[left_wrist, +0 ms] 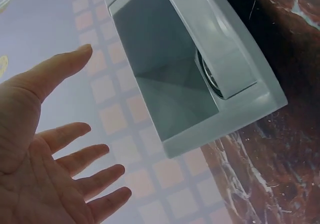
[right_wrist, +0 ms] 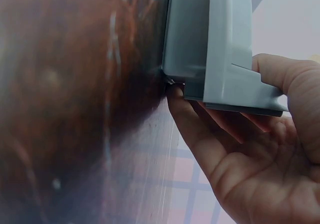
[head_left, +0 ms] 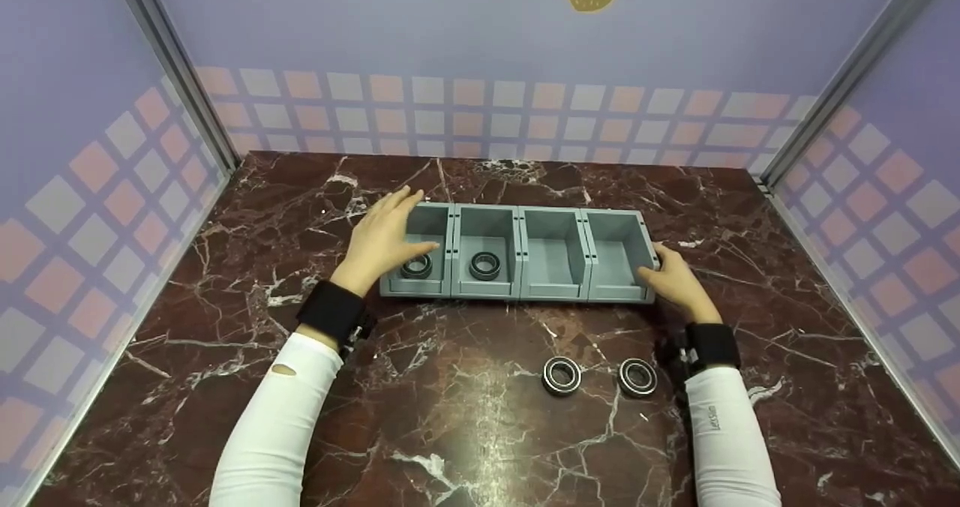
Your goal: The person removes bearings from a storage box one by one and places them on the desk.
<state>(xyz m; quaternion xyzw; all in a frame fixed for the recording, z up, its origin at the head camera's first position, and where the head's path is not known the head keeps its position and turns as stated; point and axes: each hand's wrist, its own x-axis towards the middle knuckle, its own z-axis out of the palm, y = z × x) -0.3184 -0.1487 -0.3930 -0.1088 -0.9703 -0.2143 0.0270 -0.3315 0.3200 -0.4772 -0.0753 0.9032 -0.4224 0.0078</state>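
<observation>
A row of joined grey-blue storage bins [head_left: 555,291] stands on the table. The leftmost compartment holds a black-and-silver ball bearing [head_left: 416,267], and the one beside it holds another bearing [head_left: 484,265]. Over the left end of the row is my left hand [head_left: 382,237], its fingers spread and thumb apart. In the left wrist view that hand [left_wrist: 55,149] shows nothing in its palm. My right hand [head_left: 676,278] grips the right end wall. Its thumb lies over the rim, and in the right wrist view the fingers [right_wrist: 197,131] curl against the outer side and lower edge.
Two more bearings, a left one [head_left: 562,376] and a right one [head_left: 637,377], lie on the dark red marbled table [head_left: 465,417] in front of the bins. Purple panels with a checked band [head_left: 510,117] enclose the back and both sides.
</observation>
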